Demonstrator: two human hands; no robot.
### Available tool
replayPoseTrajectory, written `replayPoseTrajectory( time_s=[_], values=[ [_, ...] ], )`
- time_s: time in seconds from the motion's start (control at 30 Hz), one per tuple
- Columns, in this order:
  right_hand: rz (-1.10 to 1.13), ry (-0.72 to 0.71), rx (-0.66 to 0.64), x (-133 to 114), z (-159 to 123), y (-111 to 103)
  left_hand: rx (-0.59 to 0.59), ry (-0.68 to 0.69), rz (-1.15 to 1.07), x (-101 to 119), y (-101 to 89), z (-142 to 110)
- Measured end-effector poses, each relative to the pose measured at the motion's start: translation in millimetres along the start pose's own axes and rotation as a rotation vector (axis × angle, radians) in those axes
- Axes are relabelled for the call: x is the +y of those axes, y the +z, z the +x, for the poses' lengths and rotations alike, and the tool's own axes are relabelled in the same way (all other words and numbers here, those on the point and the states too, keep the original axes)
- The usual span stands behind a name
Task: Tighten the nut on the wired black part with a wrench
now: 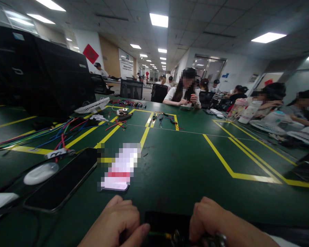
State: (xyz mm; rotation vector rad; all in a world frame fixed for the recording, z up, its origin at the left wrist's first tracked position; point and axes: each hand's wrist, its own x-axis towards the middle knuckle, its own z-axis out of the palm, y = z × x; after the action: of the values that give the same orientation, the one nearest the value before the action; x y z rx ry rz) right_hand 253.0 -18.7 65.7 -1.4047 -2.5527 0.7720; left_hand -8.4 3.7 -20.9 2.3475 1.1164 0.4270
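Note:
My left hand [121, 219] is at the bottom edge of the view, its fingers curled and its thumb pointing right. Whatever lies inside its fingers is hidden. To the right, my right hand [208, 219] is also closed, the fingers bent downward over something I cannot make out. Between the hands is a dark, flat black item [167, 219] at the table's near edge. Small shiny metal parts [177, 237] show in the shadow there, beside a bit of yellow-green. A phone [115, 187] with a lit, blurred screen lies just beyond my left hand.
The green table [175, 164] carries yellow tape lines. At left are a dark phone [64, 181], a white mouse-like object [41, 173], coloured wires [63, 133] and black computer cases [48, 72]. Wire pieces [164, 118] lie further off. A person [181, 94] sits opposite; others sit at right.

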Motion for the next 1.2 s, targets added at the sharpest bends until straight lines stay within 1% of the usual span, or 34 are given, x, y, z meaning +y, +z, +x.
replayPoseTrajectory(
  time_s=[0.13, 0.23, 0.37, 0.53, 0.6, 0.67, 0.7, 0.73, 0.8, 0.9, 0.93, 1.0, 1.07, 1.13, 1.2],
  values=[
    [-0.002, 0.016, 0.000, 5, -1, 2, 0.038, 0.016, 0.011, -2, 2.1, -1],
    [0.025, -0.005, 0.000, 3, 0, 0, 0.025, 0.029, 0.005, -4, 1.6, 0],
    [0.039, -0.059, 0.014, -7, 8, -7, -0.004, 0.026, 0.009, -6, 0.3, 2],
    [0.038, -0.147, -0.056, -13, 19, -18, 0.058, 0.040, 0.014, -6, 1.4, -1],
    [0.029, -0.184, -0.092, -11, 20, -21, 0.075, 0.048, 0.013, -5, 1.7, -2],
    [0.015, -0.219, -0.126, -6, 20, -22, 0.047, 0.061, 0.008, -5, 1.6, -3],
    [0.008, -0.235, -0.141, -3, 19, -22, 0.066, 0.048, 0.020, -5, 1.5, -3],
    [0.005, -0.255, -0.155, -1, 18, -22, 0.058, 0.057, 0.014, -5, 1.3, -3],
    [0.009, -0.306, -0.143, 4, 17, -22, 0.059, 0.057, 0.011, -5, 0.9, -2],
    [0.033, -0.372, -0.074, 10, 18, -22, 0.047, 0.047, 0.013, -6, 0.2, -1],
    [0.035, -0.399, -0.080, 12, 19, -23, 0.037, 0.060, 0.010, -6, 0.1, -1],
    [0.056, -0.420, -0.124, 16, 19, -24, 0.060, 0.070, 0.020, -6, 0.1, -1],
    [0.117, -0.355, -0.108, 18, 15, -25, 0.083, 0.071, 0.029, -6, 0.4, -1],
    [0.193, -0.186, -0.006, 19, 7, -23, 0.063, 0.082, 0.023, -6, 0.9, -1],
    [0.249, -0.042, 0.061, 17, -1, -18, 0.049, 0.086, 0.020, -6, 1.4, 0]
  ],
)
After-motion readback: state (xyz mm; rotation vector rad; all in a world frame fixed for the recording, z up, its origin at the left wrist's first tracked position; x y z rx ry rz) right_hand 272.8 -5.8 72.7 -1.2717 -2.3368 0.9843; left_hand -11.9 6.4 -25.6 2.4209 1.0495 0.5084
